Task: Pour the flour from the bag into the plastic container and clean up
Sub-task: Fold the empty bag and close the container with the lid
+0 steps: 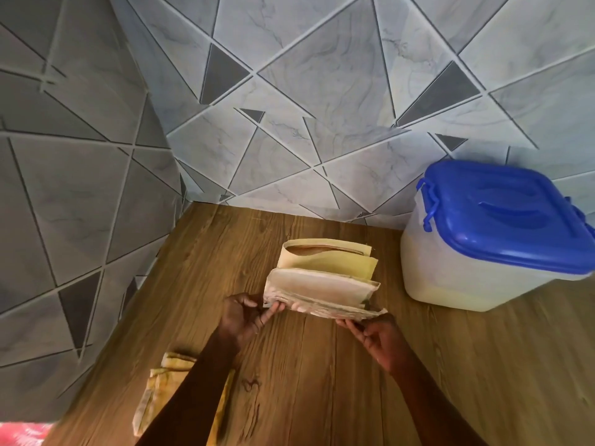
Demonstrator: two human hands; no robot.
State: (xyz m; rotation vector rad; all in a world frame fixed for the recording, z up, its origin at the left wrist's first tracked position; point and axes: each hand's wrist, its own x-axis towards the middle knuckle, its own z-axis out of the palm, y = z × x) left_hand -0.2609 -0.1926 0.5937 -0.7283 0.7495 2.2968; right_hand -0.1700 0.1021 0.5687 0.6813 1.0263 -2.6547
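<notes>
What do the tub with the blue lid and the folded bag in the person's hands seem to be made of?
The tub looks like translucent, matte plastic: pale contents show through its wall. Its blue lid is glossy moulded plastic with clip latches. The bag seems to be layered paper, cream and matte, holding sharp creases where the left hand and right hand pinch it.

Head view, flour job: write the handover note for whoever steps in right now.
Left hand and right hand each pinch a near corner of the flattened paper flour bag, which lies mid-fold on the wooden counter.
Plastic container stands at right, filled with flour, blue lid on.
Yellow cloth lies near left, partly under the forearm.
Done: pouring, lidding.
Left: finish folding, discard the bag, wipe if needed.
</notes>
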